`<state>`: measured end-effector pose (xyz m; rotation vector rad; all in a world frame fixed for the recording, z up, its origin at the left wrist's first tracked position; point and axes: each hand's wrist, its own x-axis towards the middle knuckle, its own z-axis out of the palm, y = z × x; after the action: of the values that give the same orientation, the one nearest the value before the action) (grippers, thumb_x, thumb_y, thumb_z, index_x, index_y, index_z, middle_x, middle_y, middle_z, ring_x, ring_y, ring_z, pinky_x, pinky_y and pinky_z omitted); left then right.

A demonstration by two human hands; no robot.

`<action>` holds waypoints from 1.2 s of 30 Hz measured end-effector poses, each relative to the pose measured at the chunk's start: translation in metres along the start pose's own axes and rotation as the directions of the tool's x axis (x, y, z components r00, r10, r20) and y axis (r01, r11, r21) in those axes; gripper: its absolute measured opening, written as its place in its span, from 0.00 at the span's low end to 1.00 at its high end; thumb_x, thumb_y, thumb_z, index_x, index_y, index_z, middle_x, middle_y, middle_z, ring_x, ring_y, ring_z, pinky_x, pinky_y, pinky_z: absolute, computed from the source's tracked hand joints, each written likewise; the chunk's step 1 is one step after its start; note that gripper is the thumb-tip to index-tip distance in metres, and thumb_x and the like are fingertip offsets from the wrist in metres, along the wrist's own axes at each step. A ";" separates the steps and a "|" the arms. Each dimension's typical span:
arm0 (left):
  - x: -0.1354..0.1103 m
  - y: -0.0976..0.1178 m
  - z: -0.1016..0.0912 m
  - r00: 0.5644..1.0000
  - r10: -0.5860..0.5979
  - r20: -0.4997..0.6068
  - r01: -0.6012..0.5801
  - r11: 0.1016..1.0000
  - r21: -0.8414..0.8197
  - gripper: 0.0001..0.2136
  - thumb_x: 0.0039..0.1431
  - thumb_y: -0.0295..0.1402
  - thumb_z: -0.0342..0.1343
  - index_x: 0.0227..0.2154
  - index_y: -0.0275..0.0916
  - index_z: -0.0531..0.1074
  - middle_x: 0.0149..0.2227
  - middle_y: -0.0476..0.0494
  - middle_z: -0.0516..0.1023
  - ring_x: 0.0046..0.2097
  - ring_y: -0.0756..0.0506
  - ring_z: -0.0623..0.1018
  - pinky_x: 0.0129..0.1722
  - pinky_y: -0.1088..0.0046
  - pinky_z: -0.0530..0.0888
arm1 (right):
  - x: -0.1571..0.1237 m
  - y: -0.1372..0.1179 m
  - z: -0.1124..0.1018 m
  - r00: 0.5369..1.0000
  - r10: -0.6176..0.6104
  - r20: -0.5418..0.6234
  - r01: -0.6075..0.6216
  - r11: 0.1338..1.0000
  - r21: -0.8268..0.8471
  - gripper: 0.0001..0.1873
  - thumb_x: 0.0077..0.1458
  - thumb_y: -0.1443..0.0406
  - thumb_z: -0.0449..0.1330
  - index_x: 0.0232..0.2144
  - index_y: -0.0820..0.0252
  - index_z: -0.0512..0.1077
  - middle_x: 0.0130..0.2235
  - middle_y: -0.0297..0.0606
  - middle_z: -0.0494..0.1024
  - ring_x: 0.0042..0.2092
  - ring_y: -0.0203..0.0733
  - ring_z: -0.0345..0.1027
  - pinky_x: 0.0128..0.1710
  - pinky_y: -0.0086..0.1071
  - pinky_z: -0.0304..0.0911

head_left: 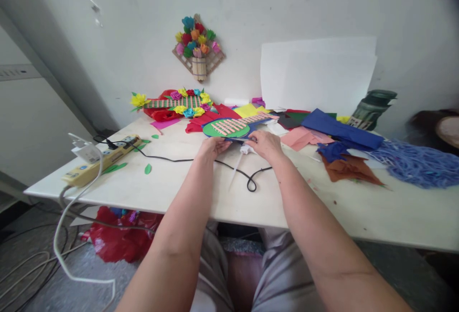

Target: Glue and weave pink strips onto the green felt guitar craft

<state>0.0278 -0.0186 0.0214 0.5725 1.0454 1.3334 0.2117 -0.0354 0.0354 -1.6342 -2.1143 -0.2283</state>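
A paper craft (229, 127) with a green oval, a blue backing and a grid of pale strips is tilted up over the middle of the white table (172, 183). My left hand (214, 147) is curled under its near left edge and grips it. My right hand (263, 145) holds its near right edge, fingers closed; a white stick-like thing (237, 164) pokes out beneath that hand. A black cable (201, 161) runs under both hands and loops at the table's front.
A yellow power strip (98, 159) with plugs lies at the left edge. Coloured paper sheets (322, 128), a blue fringed pile (419, 164), a flower-trimmed craft (175, 102) and white sheets (315, 73) fill the back and right. A flower basket (198, 47) hangs on the wall. A red bag (118, 235) lies under the table.
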 end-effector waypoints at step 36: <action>0.001 0.002 -0.004 0.999 -0.038 -0.003 0.038 0.999 -0.022 0.11 0.47 0.16 0.47 0.33 0.27 0.69 0.21 0.37 0.75 0.29 0.44 0.79 0.30 0.73 0.77 | 0.000 -0.002 0.002 0.999 0.022 0.033 -0.021 1.000 -0.021 0.13 0.52 0.54 0.55 0.34 0.53 0.74 0.38 0.36 0.76 0.39 0.42 0.68 0.33 0.31 0.57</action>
<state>0.0232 -0.0178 0.0210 0.5315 1.0385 1.3114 0.2096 -0.0353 0.0333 -1.6824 -2.1244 -0.2186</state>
